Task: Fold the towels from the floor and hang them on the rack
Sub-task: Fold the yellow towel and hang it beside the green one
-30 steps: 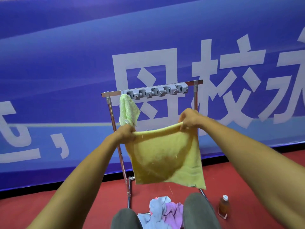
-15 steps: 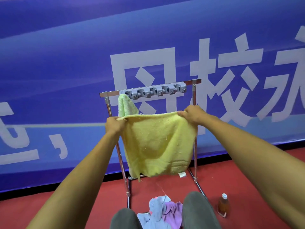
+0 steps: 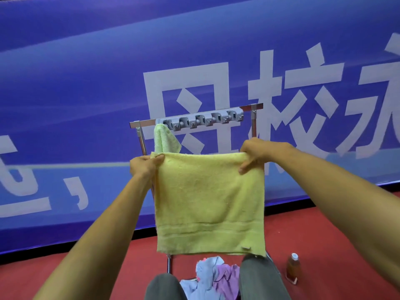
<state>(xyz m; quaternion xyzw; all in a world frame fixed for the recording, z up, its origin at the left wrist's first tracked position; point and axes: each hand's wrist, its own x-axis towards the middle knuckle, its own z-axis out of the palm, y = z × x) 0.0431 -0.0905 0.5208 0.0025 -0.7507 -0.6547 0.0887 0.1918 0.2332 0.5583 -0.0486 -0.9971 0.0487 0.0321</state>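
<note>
Yellow towel [image 3: 210,202] in hands [image 3: 144,166] [image 3: 257,153] before rack [image 3: 142,123]

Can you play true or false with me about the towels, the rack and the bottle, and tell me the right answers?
1. The left hand and the right hand both grip the top edge of the yellow towel. True.
2. Nothing hangs on the rack. False: a green towel hangs from it, at the end nearer the left hand.
3. The bottle lies on its side. False: it stands upright on the red floor.
4. A pile of towels lies on the floor, below the yellow towel. True.
</note>
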